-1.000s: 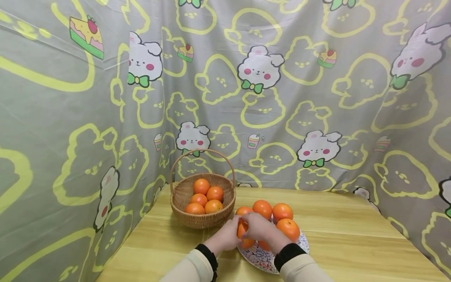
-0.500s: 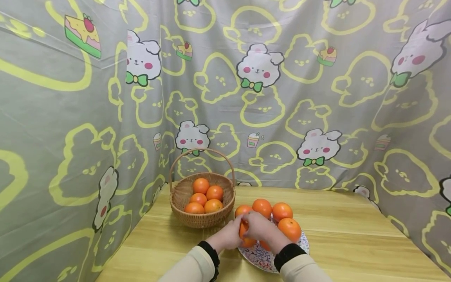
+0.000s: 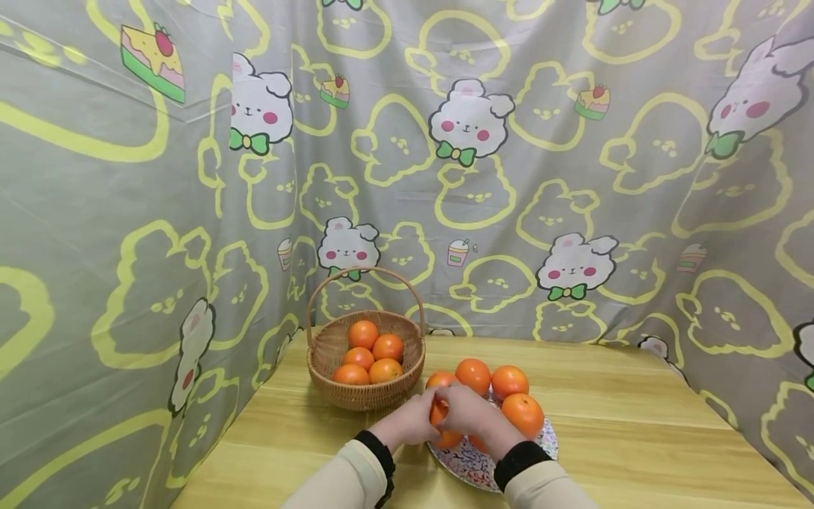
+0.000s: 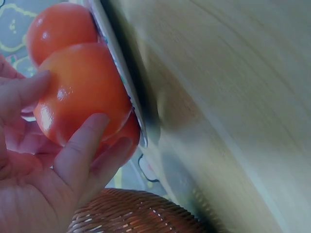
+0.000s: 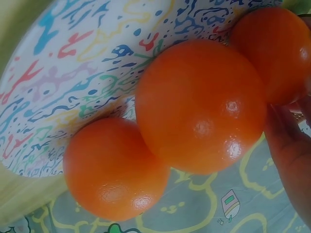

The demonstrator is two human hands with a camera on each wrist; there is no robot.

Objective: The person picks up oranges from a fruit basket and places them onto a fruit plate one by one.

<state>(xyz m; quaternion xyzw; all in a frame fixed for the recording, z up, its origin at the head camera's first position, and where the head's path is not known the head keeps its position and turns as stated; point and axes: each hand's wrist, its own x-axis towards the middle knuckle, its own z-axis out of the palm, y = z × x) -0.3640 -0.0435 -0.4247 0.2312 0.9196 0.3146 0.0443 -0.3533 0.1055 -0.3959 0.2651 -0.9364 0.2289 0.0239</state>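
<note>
In the head view my left hand (image 3: 410, 422) and right hand (image 3: 466, 410) meet over the left side of a patterned plate (image 3: 467, 468). Between them they grip one orange (image 3: 437, 411), mostly covered by the fingers there. The left wrist view shows that orange (image 4: 80, 90) close up, with left fingertips on its side and another orange (image 4: 60, 30) beyond. At the right edge of the right wrist view, right-hand fingers lie against an orange (image 5: 277, 53). Several more oranges (image 3: 523, 415) sit around the plate; the right hand and wrist partly hide some.
A wicker basket (image 3: 362, 401) with a tall hoop handle (image 3: 365, 270) stands just left of and behind the plate. Several oranges (image 3: 364, 334) lie in it. Beneath is a wooden table (image 3: 636, 424), and a cartoon-print curtain (image 3: 407, 177) encloses the back and sides.
Both hands stay on the same orange in the same place, with only tiny shifts. Basket, plate and the other oranges keep their positions.
</note>
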